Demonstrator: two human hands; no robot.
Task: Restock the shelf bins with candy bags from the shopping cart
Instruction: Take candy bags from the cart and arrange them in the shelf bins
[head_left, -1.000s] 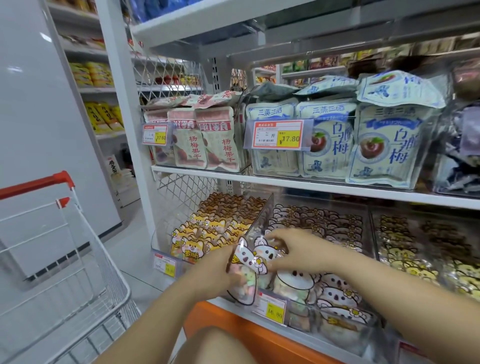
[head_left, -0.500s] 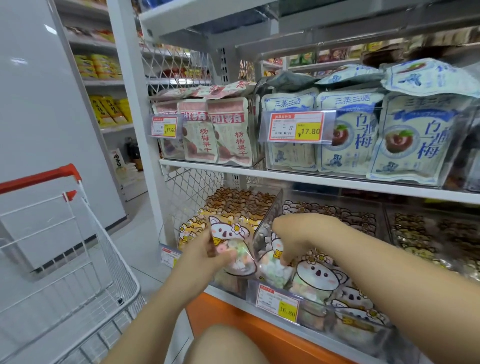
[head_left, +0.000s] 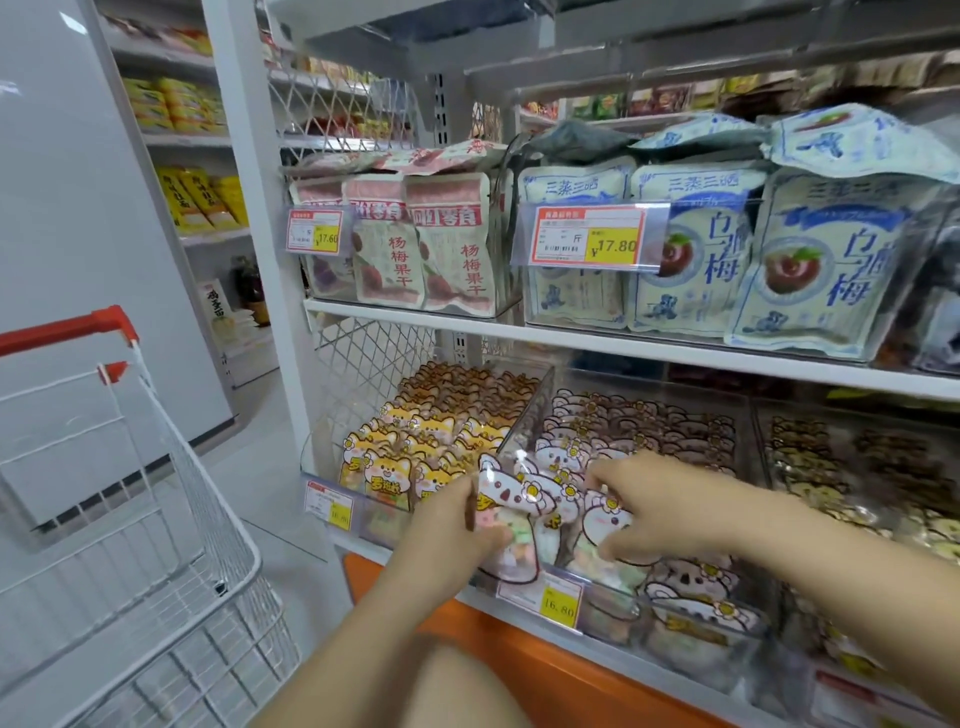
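Note:
My left hand (head_left: 457, 525) grips a white koala-faced candy bag (head_left: 511, 519) upright at the front of the clear middle bin (head_left: 524, 421) on the lower shelf. My right hand (head_left: 649, 509) pinches a neighbouring koala bag (head_left: 605, 525) just to the right, inside the same bin. Further koala bags (head_left: 691, 603) fill the bin's front and back rows. The wire shopping cart (head_left: 171, 519) with its red handle stands at the lower left; its inside is mostly out of view.
Left of the koala bin sits a bin of yellow fox-faced bags (head_left: 415, 457). Another bin (head_left: 857, 467) lies to the right. The shelf above (head_left: 623, 348) carries plum snack bags (head_left: 800, 260) and overhangs the bins. Price tags (head_left: 558, 600) hang on the front edge.
The view has shifted slightly. My left hand has brought its koala bag right, against the bin's front, and my right hand has dropped onto the bag beside it.

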